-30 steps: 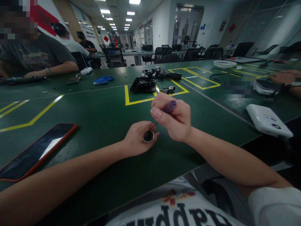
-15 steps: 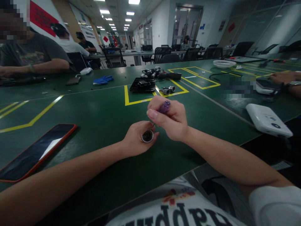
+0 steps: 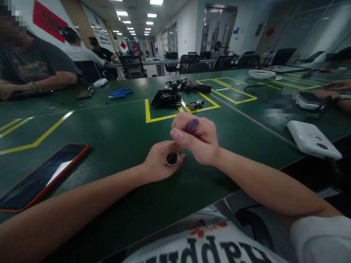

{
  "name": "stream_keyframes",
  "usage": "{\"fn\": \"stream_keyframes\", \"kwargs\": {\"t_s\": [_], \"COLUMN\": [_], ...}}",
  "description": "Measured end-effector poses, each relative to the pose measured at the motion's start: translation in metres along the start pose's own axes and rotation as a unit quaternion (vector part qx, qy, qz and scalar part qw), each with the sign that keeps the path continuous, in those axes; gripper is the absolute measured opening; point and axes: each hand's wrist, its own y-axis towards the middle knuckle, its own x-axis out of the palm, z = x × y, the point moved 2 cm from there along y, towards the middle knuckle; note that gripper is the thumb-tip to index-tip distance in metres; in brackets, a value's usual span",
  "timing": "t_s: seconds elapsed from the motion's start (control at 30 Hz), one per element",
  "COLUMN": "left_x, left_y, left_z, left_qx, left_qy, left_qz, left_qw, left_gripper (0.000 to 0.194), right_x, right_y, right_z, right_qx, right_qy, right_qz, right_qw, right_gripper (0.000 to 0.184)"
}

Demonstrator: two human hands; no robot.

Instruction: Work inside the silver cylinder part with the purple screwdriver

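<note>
Evidently, above the near side of the worktop [image 3: 115, 131], the left hand [image 3: 156, 162] has its fingers clamped around a metal cup [image 3: 172, 163]; the right hand's [image 3: 203, 142] pinch a purple-handled tool [image 3: 192, 125] slanting into its mouth; a loosened left grip could make the tip skid.

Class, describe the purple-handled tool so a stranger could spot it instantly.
Over the green table, this side of the middle yellow outline, find the right hand. The tool is in its grip, thin shaft slanting down toward the metal-rimmed part in the left hand. Its purple handle sets it apart from that round part.
</note>
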Motion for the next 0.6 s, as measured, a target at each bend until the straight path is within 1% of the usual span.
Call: {"fn": "stream_keyframes", "kwargs": {"t_s": [0.17, 0.37, 0.5, 0.6], "left_x": [0.0003, -0.0006, 0.0001, -0.0001], "left_y": [-0.0005, 0.0000, 0.0001, 0.0004], "left_z": [-0.0009, 0.0005, 0.0003, 0.0008], "left_qx": [0.014, -0.001, 0.001, 0.006], "left_qy": [0.004, 0.005, -0.002, 0.007], "left_qz": [0.005, 0.001, -0.001, 0.004], "left_qw": [1.000, 1.000, 1.000, 1.000], "left_gripper": [0.011, 0.014, 0.011, 0.013], "right_x": [-0.0003, -0.0011, -0.0002, -0.0008], "right_y": [0.0000, 0.0008, 0.0008, 0.0010], "right_z": [-0.0006, -0.0005, -0.0003, -0.0002], "right_qx": [-0.016, -0.009, -0.018, -0.023], "right_qy": [-0.015, -0.012, -0.022, -0.026], "right_qz": [-0.006, -0.002, -0.003, 0.000], "right_qw": [1.000, 1.000, 1.000, 0.999], "right_gripper": [0.022, 0.023, 0.021, 0.021]}}
